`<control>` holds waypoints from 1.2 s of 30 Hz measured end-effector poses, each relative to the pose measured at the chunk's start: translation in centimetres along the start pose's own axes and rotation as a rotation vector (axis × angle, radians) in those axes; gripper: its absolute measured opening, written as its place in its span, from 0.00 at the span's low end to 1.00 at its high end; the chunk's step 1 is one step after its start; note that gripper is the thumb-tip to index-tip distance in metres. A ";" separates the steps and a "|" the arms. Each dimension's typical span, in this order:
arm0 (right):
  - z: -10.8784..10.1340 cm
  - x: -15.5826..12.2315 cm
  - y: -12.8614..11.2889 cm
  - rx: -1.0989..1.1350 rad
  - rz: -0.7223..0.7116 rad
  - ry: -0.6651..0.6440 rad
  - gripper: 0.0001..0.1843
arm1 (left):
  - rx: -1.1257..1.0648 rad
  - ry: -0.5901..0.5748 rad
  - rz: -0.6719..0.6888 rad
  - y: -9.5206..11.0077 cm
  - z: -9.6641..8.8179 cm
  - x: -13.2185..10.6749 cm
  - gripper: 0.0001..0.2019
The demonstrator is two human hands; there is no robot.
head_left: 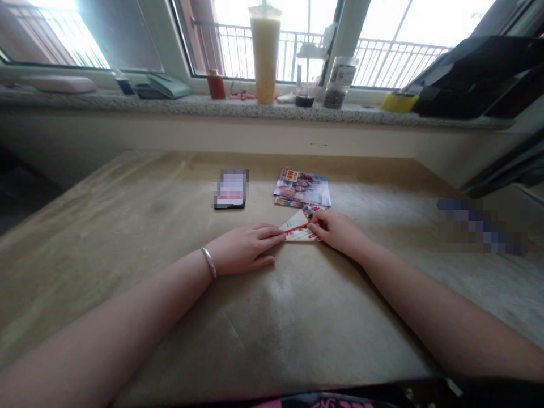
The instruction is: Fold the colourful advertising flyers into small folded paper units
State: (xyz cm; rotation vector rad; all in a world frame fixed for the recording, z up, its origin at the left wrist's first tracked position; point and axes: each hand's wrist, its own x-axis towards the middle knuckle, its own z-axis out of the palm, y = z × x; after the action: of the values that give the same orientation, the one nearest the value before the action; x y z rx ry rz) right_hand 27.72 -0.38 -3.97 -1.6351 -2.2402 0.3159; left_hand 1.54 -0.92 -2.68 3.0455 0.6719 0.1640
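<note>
A partly folded paper leaflet (294,222), white with red print and a small coloured picture, lies on the table between my hands. My left hand (240,249), a silver bangle at its wrist, rests flat with fingers stretched out, their tips on the leaflet's left end. Thumb and fingers of my right hand (340,229) pinch the leaflet's folded flap at the right. Just beyond it sits a small stack of colourful printed flyers (304,188). Part of the leaflet is hidden under my right fingers.
A phone (232,190) with a blurred-out screen lies left of the flyers. At the right is a pixelated bluish object (478,224). The wooden table (272,328) ends at a wall below a granite sill (170,105), which bears a tall yellowish container (266,56) and small jars.
</note>
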 end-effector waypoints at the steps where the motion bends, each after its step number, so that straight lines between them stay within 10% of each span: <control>1: 0.1 0.0 0.0 -0.006 0.004 0.008 0.10 | 0.017 0.005 0.004 0.0 0.0 0.0 0.25; 26: -1.1 -0.1 0.8 -0.188 0.049 -0.073 0.11 | -0.042 0.046 0.008 0.0 -0.1 0.0 0.23; 36: -0.8 -1.5 -3.4 -0.449 -0.407 0.132 0.14 | -0.043 0.059 0.021 0.0 -0.1 0.0 0.24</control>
State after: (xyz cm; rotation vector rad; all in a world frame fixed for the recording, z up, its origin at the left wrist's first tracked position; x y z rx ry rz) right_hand 25.46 -2.89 -2.18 -1.2820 -2.5872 -0.4133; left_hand 1.55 -0.93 -2.55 3.0185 0.6314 0.2656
